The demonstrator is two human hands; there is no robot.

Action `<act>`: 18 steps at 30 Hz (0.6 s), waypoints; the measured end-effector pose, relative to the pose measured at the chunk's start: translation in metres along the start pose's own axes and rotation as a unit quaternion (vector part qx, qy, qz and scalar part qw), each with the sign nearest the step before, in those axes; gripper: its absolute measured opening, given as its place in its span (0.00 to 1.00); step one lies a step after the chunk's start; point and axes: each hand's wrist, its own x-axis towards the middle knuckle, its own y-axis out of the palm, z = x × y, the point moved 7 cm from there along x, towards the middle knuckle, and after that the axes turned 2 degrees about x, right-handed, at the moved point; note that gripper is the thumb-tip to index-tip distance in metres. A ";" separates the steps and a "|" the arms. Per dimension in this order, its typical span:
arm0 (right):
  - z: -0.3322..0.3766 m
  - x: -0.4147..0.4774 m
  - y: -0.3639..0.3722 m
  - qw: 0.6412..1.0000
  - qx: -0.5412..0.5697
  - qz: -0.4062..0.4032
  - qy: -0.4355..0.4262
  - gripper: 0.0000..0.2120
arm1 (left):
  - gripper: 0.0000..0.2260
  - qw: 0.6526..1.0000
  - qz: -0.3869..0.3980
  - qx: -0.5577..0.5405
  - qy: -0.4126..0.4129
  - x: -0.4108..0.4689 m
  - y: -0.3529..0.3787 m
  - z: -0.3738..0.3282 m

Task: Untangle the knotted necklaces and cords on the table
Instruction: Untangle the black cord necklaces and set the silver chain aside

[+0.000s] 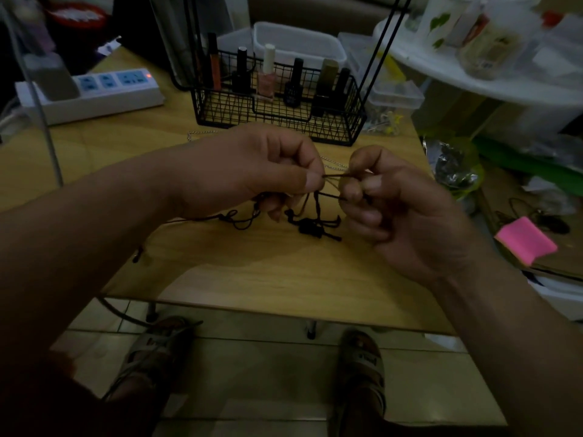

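At frame centre we pinch the dark cord [333, 175] with curled fingers [310, 182] of our left hand [252, 171] and right hand [397, 212]. Its taut strand runs left to right, with knotted ends hanging to the counter [252, 279].

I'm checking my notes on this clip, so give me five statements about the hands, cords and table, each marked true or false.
1. The left hand and the right hand both pinch the cords. True.
2. The basket is empty. False: it holds nail polish bottles.
3. A chain lies on the table behind the hands. True.
4. The power strip sits right of the basket. False: it is to its left.
5. The cords are lifted wholly off the table. False: their knotted ends rest on it.
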 end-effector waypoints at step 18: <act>0.023 0.001 0.013 0.765 -0.631 -0.100 -0.074 0.04 | 0.06 0.929 -0.073 0.338 0.129 -0.001 -0.008 -0.024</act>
